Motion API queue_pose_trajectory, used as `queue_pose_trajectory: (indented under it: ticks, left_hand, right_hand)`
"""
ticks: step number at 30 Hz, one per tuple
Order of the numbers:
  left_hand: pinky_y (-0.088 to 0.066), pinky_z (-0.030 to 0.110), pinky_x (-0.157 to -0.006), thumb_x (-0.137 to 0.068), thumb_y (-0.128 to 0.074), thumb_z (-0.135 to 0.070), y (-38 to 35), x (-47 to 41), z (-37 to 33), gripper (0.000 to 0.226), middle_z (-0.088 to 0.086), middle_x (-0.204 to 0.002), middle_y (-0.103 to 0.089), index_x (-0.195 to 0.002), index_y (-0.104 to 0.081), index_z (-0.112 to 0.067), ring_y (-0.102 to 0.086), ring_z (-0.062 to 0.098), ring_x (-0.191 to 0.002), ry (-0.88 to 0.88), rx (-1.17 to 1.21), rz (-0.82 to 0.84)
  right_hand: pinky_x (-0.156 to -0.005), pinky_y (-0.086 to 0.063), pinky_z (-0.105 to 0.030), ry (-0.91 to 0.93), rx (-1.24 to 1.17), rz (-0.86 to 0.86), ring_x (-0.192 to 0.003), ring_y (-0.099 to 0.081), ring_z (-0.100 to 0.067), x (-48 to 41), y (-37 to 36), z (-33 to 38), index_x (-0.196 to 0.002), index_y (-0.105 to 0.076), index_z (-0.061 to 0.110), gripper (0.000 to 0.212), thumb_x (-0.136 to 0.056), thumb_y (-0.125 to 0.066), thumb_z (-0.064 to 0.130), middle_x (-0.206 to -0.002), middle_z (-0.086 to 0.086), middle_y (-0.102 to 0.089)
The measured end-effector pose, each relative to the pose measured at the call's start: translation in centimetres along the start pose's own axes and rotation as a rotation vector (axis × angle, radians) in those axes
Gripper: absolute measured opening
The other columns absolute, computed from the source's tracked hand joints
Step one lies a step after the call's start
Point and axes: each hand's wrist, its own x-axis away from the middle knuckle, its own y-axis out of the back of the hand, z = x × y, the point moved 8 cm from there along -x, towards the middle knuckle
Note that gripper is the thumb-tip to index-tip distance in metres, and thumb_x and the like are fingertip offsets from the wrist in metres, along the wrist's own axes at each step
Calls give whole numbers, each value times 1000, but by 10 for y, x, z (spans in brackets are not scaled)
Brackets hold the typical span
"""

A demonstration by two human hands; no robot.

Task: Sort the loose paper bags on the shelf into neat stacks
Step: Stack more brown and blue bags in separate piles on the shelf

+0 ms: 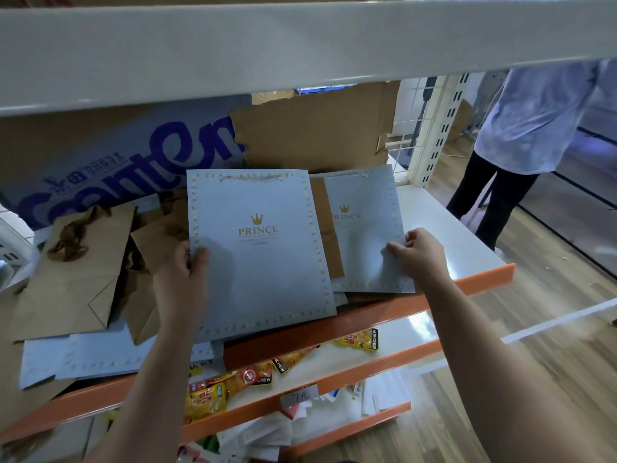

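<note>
The big blue bag (263,262), printed PRINCE under a gold crown, lies flat on the shelf (450,235), its lower edge hanging over the orange front lip. The left hand (187,262) grips its left edge, thumb on top. Just right of it lies a second blue bag (364,248), partly under the first; the right hand (420,255) pinches its right edge. A brown bag (325,228) shows between the two. More brown bags (76,272) lie loose to the left, over other blue bags (100,355) at the front. Cardboard (317,135) stands behind. Snack packets (213,396) fill the shelf below. A person (527,128) stands at far right.
</note>
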Motion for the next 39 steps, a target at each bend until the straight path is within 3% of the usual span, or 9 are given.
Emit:
queue_pose_trajectory:
  ticks: [4, 14, 19, 22, 26, 30, 34, 37, 39]
  left_hand:
    - [-35, 26, -51, -98, -49, -35, 2, -1, 0, 16, -9, -72, -58, -103, -58, -23, -54, 11, -63, -3, -15, -14]
    - [-34, 26, -51, -99, -46, -35, 4, 1, -3, 15, -9, -73, -57, -101, -55, -24, -53, 10, -64, -27, -11, -26]
    - [-34, 27, -53, -98, -48, -32, 6, 0, -7, 12, -8, -69, -55, -96, -55, -23, -50, 11, -62, -43, -1, -17]
    - [-36, 26, -53, -98, -48, -32, 13, 2, -10, 10, -11, -71, -56, -96, -56, -27, -50, 3, -60, -58, 34, -13]
    - [-32, 28, -52, -96, -49, -28, 35, 6, -5, 13, -3, -65, -53, -85, -56, -25, -46, 12, -53, -92, 82, -8]
    - [-33, 30, -55, -99, -49, -20, 76, 11, 10, 13, -6, -67, -47, -87, -52, -16, -41, 3, -56, -76, 169, -57]
    - [-32, 6, -55, -97, -52, -14, 150, 29, 26, 10, -16, -67, -46, -88, -55, -12, -47, -7, -60, -114, 29, -232]
    - [-31, 11, -55, -96, -54, -16, 211, 45, 58, 8, -16, -68, -46, -89, -56, -17, -38, 0, -62, -74, -63, -322]
    - [-42, 19, -62, -96, -56, -26, 254, 58, 97, 6, -11, -75, -56, -100, -59, -23, -48, 6, -70, 56, -8, -353]
  right_hand:
    - [-79, -50, -44, -24, -46, -69, -90, -56, -33, -3, 16, -12, -102, -50, 11, 16, -91, -54, 21, -91, -8, -56]
    - [-72, -29, -27, -116, -287, -422, -87, -47, -25, 20, 70, -68, -103, -51, 9, 13, -91, -48, 14, -82, -3, -52]
    - [-86, -44, -41, -161, -327, -508, -96, -54, -31, 36, 85, -89, -103, -50, 11, 21, -91, -51, 28, -103, -12, -58]
    - [-79, -40, -34, -154, -353, -472, -92, -56, -27, 45, 73, -83, -106, -55, 11, 31, -91, -53, 38, -85, 1, -57]
    - [-81, -47, -39, -70, -296, -318, -88, -60, -25, 55, 41, -47, -96, -63, 13, 40, -93, -46, 48, -91, -3, -65]
    - [-75, -46, -39, 59, -299, -253, -84, -59, -24, 76, 8, 8, -95, -64, 11, 40, -95, -47, 47, -88, -3, -64]
    - [-66, -41, -24, 156, -350, -152, -72, -54, -18, 108, -36, 68, -90, -63, 11, 39, -96, -49, 46, -78, 0, -62]
    - [-58, -39, -23, 228, -407, -69, -67, -52, -10, 146, -75, 112, -83, -59, 11, 37, -96, -50, 44, -73, 3, -58]
    - [-55, -36, -26, 272, -433, 10, -66, -50, -6, 178, -107, 142, -84, -58, 12, 33, -96, -51, 43, -73, 5, -56]
